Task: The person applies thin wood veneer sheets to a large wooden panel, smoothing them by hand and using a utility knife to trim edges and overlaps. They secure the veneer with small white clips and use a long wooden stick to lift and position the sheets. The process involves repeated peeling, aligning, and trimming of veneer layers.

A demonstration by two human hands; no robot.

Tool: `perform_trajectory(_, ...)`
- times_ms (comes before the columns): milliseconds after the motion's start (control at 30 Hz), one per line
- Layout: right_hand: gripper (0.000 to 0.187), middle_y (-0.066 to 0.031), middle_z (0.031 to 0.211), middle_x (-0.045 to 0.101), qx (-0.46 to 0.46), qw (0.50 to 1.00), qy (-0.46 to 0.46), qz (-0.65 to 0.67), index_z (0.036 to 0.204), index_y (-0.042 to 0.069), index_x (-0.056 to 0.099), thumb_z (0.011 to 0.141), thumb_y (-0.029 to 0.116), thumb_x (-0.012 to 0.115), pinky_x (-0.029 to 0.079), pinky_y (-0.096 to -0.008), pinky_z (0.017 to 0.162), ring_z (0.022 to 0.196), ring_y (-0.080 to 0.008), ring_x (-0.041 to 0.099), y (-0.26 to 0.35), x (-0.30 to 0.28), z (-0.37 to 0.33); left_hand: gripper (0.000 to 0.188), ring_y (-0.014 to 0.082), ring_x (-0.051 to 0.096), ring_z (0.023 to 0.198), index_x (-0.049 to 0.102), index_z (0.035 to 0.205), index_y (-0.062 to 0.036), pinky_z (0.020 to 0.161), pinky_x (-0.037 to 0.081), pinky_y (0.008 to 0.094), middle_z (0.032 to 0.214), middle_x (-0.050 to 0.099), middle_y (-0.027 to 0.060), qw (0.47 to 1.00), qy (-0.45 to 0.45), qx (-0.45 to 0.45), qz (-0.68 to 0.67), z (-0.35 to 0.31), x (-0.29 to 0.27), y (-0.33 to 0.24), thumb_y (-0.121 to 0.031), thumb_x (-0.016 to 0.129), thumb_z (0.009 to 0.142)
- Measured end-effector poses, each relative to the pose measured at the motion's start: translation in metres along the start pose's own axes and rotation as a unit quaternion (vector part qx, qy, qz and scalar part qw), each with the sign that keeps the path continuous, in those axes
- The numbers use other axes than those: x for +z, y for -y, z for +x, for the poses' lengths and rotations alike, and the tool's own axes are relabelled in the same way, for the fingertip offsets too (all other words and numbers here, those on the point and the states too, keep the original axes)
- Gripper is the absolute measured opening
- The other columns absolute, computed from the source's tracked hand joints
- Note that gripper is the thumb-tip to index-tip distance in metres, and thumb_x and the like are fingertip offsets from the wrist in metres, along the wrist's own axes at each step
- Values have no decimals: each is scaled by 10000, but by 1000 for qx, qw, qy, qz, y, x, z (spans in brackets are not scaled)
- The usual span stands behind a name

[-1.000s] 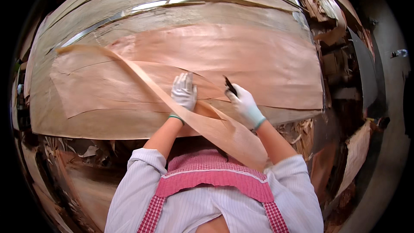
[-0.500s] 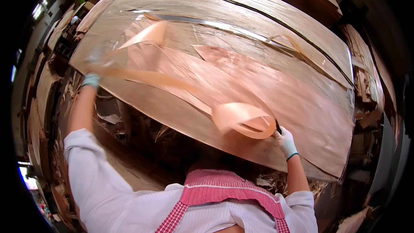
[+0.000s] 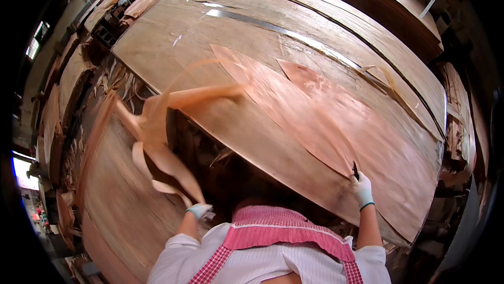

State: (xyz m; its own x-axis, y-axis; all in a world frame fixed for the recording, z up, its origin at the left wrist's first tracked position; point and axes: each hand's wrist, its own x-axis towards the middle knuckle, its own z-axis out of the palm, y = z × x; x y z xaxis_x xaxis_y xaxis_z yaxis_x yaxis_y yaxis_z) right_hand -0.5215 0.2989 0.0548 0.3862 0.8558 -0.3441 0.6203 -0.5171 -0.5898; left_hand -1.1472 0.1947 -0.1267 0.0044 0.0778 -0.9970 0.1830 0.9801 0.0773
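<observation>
My left hand (image 3: 200, 211), in a white glove, is closed on the end of a thin, peach-coloured veneer strip (image 3: 170, 160). The strip twists and curls up over the gap to the left, its far part blurred and reaching over the worktop. My right hand (image 3: 362, 189), also gloved, grips a small black knife-like tool (image 3: 355, 170) that points away from me; no blade can be made out. Just left of the tool lies a pinkish veneer piece (image 3: 294, 108) with a pointed far end. A wider pinkish veneer sheet (image 3: 367, 131) is spread to its right.
Beneath the veneer is a large, pale wooden sheet (image 3: 157, 47) with a long metal strip (image 3: 294, 36) set across it. Another wooden sheet (image 3: 121, 189) stands low at the left. Veneer scraps (image 3: 118, 81) fill the space beyond. A thin curled offcut (image 3: 386, 74) rests at the right.
My left hand has swung from the worktop's far left edge back toward my body, drawing the veneer strip off the sheet. The roll beside my right hand is gone; that hand still holds the tool.
</observation>
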Motion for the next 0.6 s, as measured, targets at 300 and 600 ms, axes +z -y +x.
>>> perform_trajectory(300,236,2,689,537,-35,973,-54,222,880,43,602,912,276,587,431,-237,564,611,-82,522,-43,-16,0,569,385,572,1035,514,1117,34,891,443,434,1077,592,272,771,-449,399,213,-91,-13,-145,-245,774,694)
perform_trajectory(600,389,-39,652,560,33,898,-86,431,884,-16,629,925,369,590,422,-251,501,553,-110,520,-34,-116,-2,311,379,578,1034,592,1105,11,916,462,425,1077,618,214,720,-268,530,359,-147,118,-150,-144,618,837)
